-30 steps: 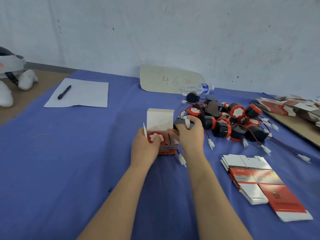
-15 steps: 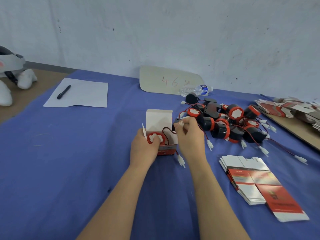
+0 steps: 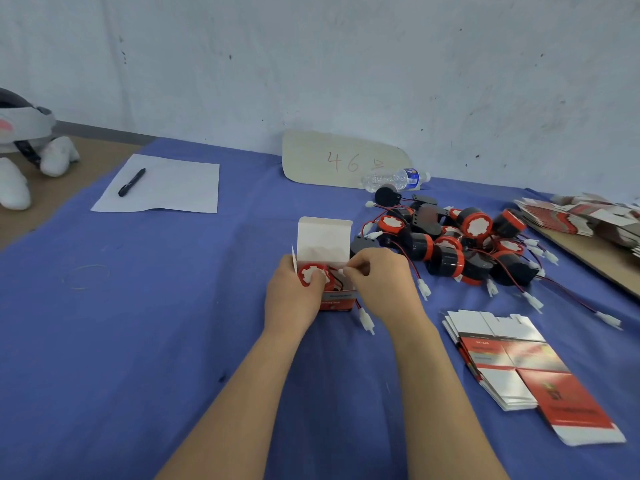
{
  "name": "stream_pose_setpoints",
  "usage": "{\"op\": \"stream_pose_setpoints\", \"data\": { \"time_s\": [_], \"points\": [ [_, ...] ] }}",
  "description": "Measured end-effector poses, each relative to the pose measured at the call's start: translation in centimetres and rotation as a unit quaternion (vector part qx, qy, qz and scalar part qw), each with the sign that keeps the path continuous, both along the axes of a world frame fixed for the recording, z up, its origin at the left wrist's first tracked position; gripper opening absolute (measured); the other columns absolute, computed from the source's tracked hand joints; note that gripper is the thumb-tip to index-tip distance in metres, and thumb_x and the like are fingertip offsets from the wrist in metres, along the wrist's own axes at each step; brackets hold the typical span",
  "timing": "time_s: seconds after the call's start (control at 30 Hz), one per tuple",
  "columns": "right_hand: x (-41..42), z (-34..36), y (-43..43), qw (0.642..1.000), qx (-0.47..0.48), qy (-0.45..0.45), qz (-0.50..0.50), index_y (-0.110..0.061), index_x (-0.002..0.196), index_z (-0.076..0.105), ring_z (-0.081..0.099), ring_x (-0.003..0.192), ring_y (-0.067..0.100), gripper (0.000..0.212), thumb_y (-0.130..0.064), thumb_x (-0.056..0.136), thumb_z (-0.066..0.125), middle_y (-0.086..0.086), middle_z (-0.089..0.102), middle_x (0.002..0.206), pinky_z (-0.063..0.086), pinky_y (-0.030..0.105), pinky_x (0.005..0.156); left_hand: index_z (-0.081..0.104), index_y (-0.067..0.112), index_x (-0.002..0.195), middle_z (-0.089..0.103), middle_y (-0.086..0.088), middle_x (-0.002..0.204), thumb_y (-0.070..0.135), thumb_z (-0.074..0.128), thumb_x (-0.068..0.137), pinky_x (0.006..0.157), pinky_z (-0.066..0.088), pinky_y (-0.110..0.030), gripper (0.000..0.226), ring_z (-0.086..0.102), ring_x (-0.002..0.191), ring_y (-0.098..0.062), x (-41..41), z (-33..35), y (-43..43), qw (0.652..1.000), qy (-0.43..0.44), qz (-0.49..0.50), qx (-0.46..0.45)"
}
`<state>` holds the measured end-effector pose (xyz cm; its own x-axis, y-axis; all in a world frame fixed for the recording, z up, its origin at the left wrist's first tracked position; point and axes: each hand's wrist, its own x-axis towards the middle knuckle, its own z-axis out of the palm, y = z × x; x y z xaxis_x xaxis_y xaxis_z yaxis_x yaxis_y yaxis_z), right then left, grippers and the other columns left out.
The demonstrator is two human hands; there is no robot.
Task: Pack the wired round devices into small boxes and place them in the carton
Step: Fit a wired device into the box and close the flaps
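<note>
Looking down at the blue tabletop (image 3: 173, 323), a small box (image 3: 337, 301) is seen standing upright with its lid flap (image 3: 323, 240) up. One round device (image 3: 313, 276), red rim and white face, is sat inside the box toward its left side.

The box is gripped from the left by the left hand (image 3: 294, 296), fingers curled round it, and the thumb is pressed on the device's white face. The right hand (image 3: 381, 285) is held at the box's right edge. A white piece (image 3: 342, 271) is pinched between its thumb and forefinger just over the opening, where the red-and-black wire (image 3: 336, 280) is looped in. Whether that piece is a connector or a box tab can't be told, tbh. Another white connector (image 3: 365, 320) is seen lying outside, just below the box's right corner.

Right of the box and a bit behind it, a pile of devices (image 3: 460, 244) is heaped with wires tangled everywhere. Nearer than the box and off to its right, a stack of flat boxes (image 3: 498, 358) is laid out.

Behind the box, a cardboard sign (image 3: 343, 161) marked 46 is set against the wall, with a water bottle (image 3: 398, 178) lying just beside it. Far behind and left of the box, a sheet of paper (image 3: 173, 188) is spread with a pen (image 3: 131, 181) on top. A rubber band (image 3: 86, 277) is found well off to the box's left.
</note>
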<state>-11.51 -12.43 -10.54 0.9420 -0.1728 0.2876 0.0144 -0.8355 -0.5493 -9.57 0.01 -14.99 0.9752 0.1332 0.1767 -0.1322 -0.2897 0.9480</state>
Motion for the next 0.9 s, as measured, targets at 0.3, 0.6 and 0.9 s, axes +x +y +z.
{"op": "stream_pose_setpoints", "data": {
  "time_s": [0.3,0.6,0.9],
  "points": [
    [-0.3,0.2,1.3,0.997,-0.052,0.001,0.057,-0.010,0.089,0.069,0.061,0.080,0.021,0.025,-0.027,0.095,0.051,0.004,0.069,0.084,0.052,0.037,0.070,0.047,0.021,0.096,0.054,0.013,0.081,0.021,0.056,0.090,0.072,0.050,-0.031,0.011,0.057,0.082,-0.017,-0.2,0.1,-0.1,1.000,-0.012,-0.003,0.002],
    [-0.3,0.2,1.0,0.998,-0.017,-0.003,0.062,-0.017,0.088,0.069,0.053,0.078,0.013,0.014,-0.026,0.092,0.059,-0.004,0.058,0.084,0.040,0.023,0.065,0.050,0.019,0.097,0.058,0.008,0.086,0.021,0.056,0.088,0.077,0.053,-0.038,0.011,0.060,0.086,-0.020,-0.3,0.2,-0.1,1.000,-0.010,-0.004,-0.005],
    [0.8,2.5,1.0,0.995,-0.049,0.074,-0.034,0.002,0.096,0.067,0.065,0.083,0.028,0.022,-0.001,0.088,0.047,0.020,0.069,0.093,0.056,0.035,0.078,0.045,0.022,0.096,0.050,0.017,0.079,0.022,0.056,0.088,0.061,0.045,-0.023,0.014,0.054,0.077,-0.013,0.1,-0.1,-0.2,1.000,-0.012,0.006,0.026]
  ]
}}
